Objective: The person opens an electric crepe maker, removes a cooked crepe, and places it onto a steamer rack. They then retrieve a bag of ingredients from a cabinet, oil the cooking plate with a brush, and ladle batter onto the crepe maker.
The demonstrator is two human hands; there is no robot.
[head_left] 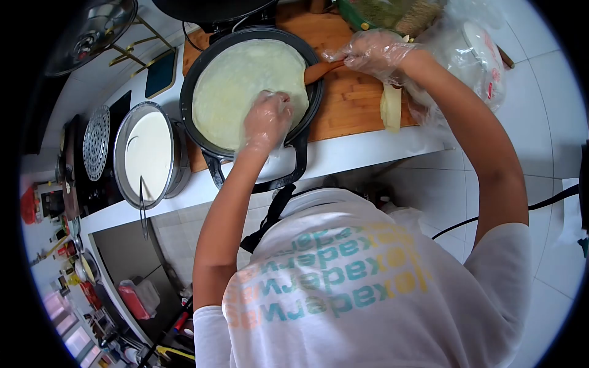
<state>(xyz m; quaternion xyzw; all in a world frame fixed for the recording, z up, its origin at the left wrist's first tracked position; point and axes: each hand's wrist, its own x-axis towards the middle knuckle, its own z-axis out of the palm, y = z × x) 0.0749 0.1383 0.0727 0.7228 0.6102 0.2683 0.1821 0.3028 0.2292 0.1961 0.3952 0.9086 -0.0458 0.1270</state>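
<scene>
A wide, thin, pale crepe (pixel 236 92) lies on a round black electric griddle (pixel 189 126). My left hand (pixel 268 121), in a clear plastic glove, is over the crepe's lower right part with its fingers curled closed. Whatever it may pinch is hidden. My right hand (pixel 375 56), also gloved, grips the handle of a brown wooden spatula (pixel 317 72). The spatula's blade meets the crepe's right edge, at the griddle's rim.
Left of the griddle stands a metal pot (pixel 118 161) of white batter with a ladle (pixel 142 208) in it. A wooden board (pixel 350 110) lies under the griddle, with a pale yellow strip (pixel 391 108) on it. A plastic-wrapped white tub (pixel 481 55) is at right.
</scene>
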